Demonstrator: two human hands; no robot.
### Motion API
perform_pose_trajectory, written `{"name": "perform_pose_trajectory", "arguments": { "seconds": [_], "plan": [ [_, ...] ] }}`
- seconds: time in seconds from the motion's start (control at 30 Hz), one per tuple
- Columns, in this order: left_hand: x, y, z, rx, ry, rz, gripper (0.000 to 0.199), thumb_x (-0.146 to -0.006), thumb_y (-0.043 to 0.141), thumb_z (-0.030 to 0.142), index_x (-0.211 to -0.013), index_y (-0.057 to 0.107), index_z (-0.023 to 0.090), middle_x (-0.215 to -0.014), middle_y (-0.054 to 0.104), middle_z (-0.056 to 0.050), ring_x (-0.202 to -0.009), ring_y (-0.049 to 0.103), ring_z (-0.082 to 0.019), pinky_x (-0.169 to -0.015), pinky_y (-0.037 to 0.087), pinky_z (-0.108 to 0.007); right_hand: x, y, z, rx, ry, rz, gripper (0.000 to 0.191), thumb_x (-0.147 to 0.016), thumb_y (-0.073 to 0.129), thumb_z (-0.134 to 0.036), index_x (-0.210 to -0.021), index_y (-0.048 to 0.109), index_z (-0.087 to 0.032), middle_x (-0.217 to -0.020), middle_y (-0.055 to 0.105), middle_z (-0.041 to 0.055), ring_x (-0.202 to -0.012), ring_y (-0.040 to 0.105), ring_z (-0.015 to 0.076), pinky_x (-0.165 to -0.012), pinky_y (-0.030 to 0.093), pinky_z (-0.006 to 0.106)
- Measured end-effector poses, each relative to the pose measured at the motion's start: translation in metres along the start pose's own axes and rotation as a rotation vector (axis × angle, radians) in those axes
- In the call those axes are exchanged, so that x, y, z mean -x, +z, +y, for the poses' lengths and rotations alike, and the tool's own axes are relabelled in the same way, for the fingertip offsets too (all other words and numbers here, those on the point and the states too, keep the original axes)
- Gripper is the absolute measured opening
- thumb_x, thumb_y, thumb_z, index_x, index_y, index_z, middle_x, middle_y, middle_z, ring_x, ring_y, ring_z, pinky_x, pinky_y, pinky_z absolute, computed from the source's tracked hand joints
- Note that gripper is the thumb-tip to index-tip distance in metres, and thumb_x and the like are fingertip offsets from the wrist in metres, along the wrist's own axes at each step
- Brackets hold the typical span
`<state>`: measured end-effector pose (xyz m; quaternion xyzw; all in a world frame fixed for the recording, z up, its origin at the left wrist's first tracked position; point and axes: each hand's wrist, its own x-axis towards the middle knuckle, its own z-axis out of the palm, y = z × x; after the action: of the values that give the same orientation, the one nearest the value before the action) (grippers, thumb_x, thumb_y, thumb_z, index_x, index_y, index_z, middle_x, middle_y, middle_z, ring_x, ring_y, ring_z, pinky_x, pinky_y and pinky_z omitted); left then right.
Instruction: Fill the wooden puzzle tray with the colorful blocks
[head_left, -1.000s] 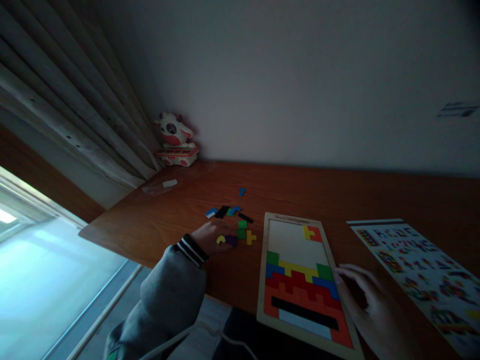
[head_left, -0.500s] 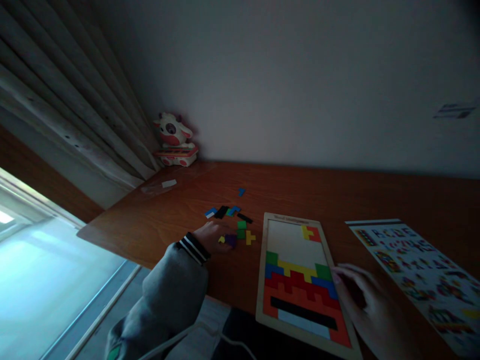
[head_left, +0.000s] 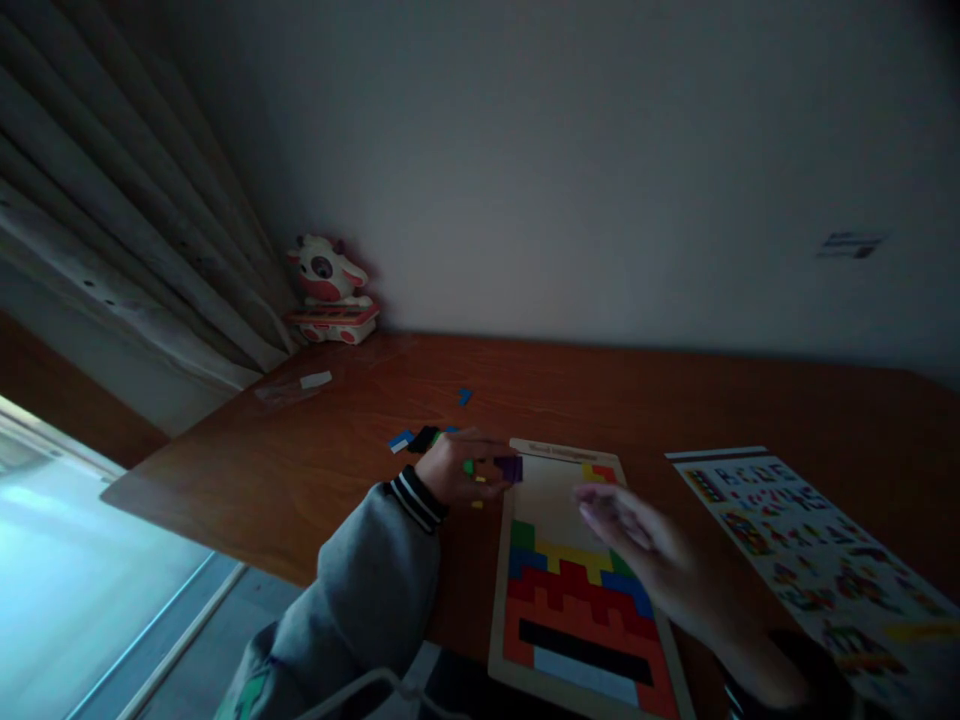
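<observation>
My left hand (head_left: pixel 461 465) is closed on a purple puzzle piece (head_left: pixel 510 468), held at the upper left edge of a wooden puzzle board (head_left: pixel 501 590). The board's lower half carries fitted red, orange, blue, yellow, green, black and white pieces. A yellow piece beside a red one lies at its top right corner, partly behind my right hand. That hand (head_left: pixel 637 530) hovers over the board's right side, fingers loosely bent and apart, with nothing visible in them. Loose pieces, including a black piece (head_left: pixel 424 439) and a blue piece (head_left: pixel 465 397), lie near my left hand, which hides some.
A printed pattern sheet (head_left: pixel 795 540) lies right of the board. At the back left corner of the table (head_left: pixel 360 400) stands a cow-shaped toy (head_left: pixel 330 290), with a clear plastic wrapper (head_left: pixel 285 390) in front of it. A cable (head_left: pixel 375 682) crosses near my lap.
My left hand has carried the purple piece right, from the loose pieces to the board's edge. My right hand has left the board's right edge and moved in over the board. The view has shifted slightly.
</observation>
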<state>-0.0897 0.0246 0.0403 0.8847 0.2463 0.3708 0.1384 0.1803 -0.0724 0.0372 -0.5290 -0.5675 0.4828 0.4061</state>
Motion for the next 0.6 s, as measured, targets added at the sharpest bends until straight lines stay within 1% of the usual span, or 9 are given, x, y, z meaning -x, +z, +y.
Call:
{"name": "perform_pose_trajectory", "arguments": {
  "seconds": [0.07, 0.13, 0.17, 0.27, 0.33, 0.47, 0.6],
  "plan": [
    [-0.013, 0.016, 0.003, 0.051, 0.023, 0.045, 0.035, -0.078, 0.075, 0.034, -0.109, 0.074, 0.018, -0.104, 0.075, -0.010, -0.091, 0.072, -0.020, -0.083, 0.059, -0.030, -0.023, 0.007, -0.007, -0.182, 0.073, -0.180, 0.046, -0.080, 0.066, -0.062, -0.103, 0.072, -0.023, -0.106, 0.073, 0.0090, -0.096, 0.069, 0.0229, -0.090, 0.054, 0.038],
    [-0.022, 0.030, 0.004, 0.109, 0.029, 0.099, 0.035, -0.078, 0.075, 0.035, -0.108, 0.074, 0.018, -0.102, 0.075, -0.010, -0.090, 0.072, -0.020, -0.083, 0.059, -0.030, -0.043, 0.009, -0.009, -0.372, 0.094, -0.286, 0.045, -0.080, 0.068, -0.060, -0.104, 0.073, -0.022, -0.104, 0.074, 0.0081, -0.092, 0.069, 0.0206, -0.089, 0.053, 0.038],
    [-0.025, 0.037, 0.004, 0.130, 0.023, 0.126, 0.035, -0.077, 0.075, 0.035, -0.108, 0.073, 0.018, -0.101, 0.075, -0.010, -0.090, 0.072, -0.020, -0.083, 0.059, -0.030, -0.050, 0.010, -0.008, -0.450, 0.096, -0.307, 0.043, -0.080, 0.069, -0.057, -0.103, 0.073, -0.021, -0.102, 0.075, 0.0077, -0.090, 0.069, 0.0196, -0.088, 0.053, 0.037],
    [-0.029, 0.051, 0.002, 0.162, 0.005, 0.183, 0.036, -0.078, 0.075, 0.036, -0.109, 0.073, 0.018, -0.101, 0.075, -0.010, -0.089, 0.072, -0.019, -0.083, 0.059, -0.031, -0.062, 0.010, -0.002, -0.606, 0.109, -0.287, 0.034, -0.078, 0.076, -0.049, -0.098, 0.075, -0.021, -0.098, 0.076, 0.0057, -0.087, 0.070, 0.0170, -0.083, 0.054, 0.032],
    [-0.028, 0.056, 0.000, 0.171, 0.000, 0.186, 0.037, -0.078, 0.075, 0.037, -0.110, 0.072, 0.018, -0.101, 0.075, -0.010, -0.090, 0.072, -0.020, -0.084, 0.059, -0.032, -0.064, 0.010, 0.004, -0.651, 0.135, -0.261, 0.031, -0.076, 0.079, -0.045, -0.097, 0.075, -0.023, -0.099, 0.076, 0.0044, -0.086, 0.070, 0.0164, -0.082, 0.054, 0.031],
    [-0.026, 0.057, -0.002, 0.196, -0.009, 0.159, 0.039, -0.078, 0.076, 0.037, -0.112, 0.072, 0.018, -0.102, 0.075, -0.011, -0.092, 0.072, -0.021, -0.084, 0.059, -0.032, -0.065, 0.011, 0.012, -0.684, 0.155, -0.222, 0.032, -0.075, 0.081, -0.039, -0.103, 0.075, -0.025, -0.103, 0.076, 0.0037, -0.087, 0.071, 0.0165, -0.083, 0.055, 0.031],
    [-0.026, 0.059, -0.002, 0.209, -0.041, 0.130, 0.038, -0.081, 0.075, 0.038, -0.113, 0.071, 0.019, -0.104, 0.075, -0.011, -0.094, 0.071, -0.021, -0.086, 0.058, -0.033, -0.067, 0.011, 0.016, -0.659, 0.146, -0.162, 0.033, -0.073, 0.082, -0.039, -0.101, 0.076, -0.024, -0.102, 0.076, 0.0047, -0.089, 0.070, 0.0175, -0.080, 0.056, 0.031]
  ]
}}
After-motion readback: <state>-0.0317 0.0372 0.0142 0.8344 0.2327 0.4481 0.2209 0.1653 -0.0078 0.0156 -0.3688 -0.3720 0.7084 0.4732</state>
